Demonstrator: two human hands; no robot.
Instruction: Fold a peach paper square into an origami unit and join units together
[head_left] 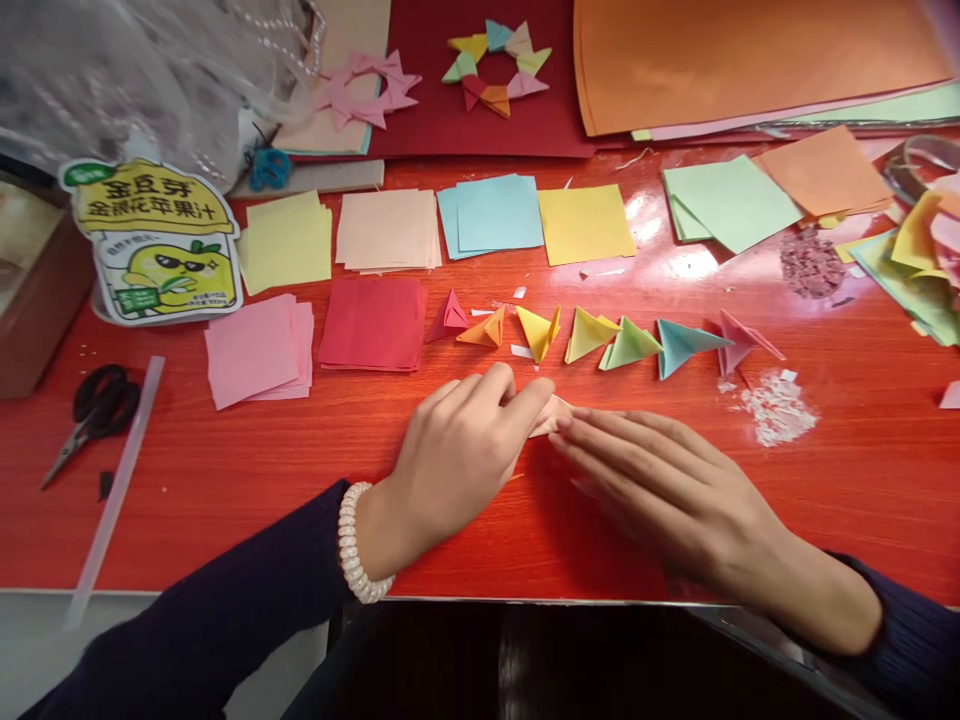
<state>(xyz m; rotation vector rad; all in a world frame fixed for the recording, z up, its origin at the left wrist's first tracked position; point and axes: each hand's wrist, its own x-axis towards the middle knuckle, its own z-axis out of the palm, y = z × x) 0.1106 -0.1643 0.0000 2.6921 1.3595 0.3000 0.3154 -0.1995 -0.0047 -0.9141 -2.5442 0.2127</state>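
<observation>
On the red table, my left hand [465, 450] is closed with thumb and fingertips on a small pale peach piece of folded paper [553, 416], most of it hidden. My right hand [675, 490] lies with its fingers stretched out, its fingertips touching the paper's right end. Just beyond my hands runs a row of folded paper triangles: a red one [448, 317], an orange one [486, 329], a golden-yellow one [538, 331], a pale yellow one [589, 334], a green one [630, 344], a blue one [686, 347] and a pink one [742, 340].
Behind the row are stacks of square paper, including red [373, 325], pink [255, 350] and blue [491, 215]. Black-handled scissors [97, 410] and a translucent strip [120, 490] lie left. Two folded-paper rings, pink [397, 75] and multicoloured [459, 68], sit at the back.
</observation>
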